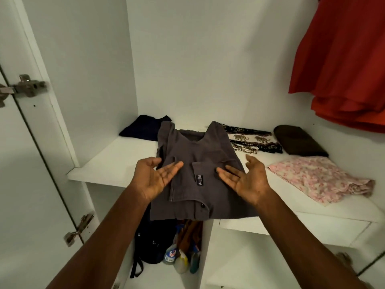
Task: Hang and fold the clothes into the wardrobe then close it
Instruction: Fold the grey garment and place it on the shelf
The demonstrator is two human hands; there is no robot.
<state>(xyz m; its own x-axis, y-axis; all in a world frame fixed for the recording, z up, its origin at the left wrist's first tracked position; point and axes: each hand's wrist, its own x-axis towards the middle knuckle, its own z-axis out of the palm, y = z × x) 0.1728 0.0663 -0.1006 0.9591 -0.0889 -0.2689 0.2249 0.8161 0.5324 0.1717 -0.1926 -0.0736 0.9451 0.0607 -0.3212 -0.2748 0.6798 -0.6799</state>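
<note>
Both hands are open and hold nothing: left hand (155, 177) and right hand (243, 178) have palms turned up and inward, fingers near straight, flanking the folded dark grey cotton shirt (198, 147). Shirt lies on the white wardrobe shelf (116, 163), centre front, with its near hem just over the shelf lip. Long axis runs front-to-back, away from the person; the V neckline points to the back wall, the button and hem end towards the person. Left fingertips (179, 163) sit over the shirt's left edge, right fingertips (220, 170) over its right half; contact with the cloth can't be told. Neither hand is clearly nearer, roughly symmetric either side of the axis. Judgement: a push straight along that axis would seat it between the folded navy cloth (143, 128) and the elephant-print fabric (250, 139), both just beside its far corners.
</note>
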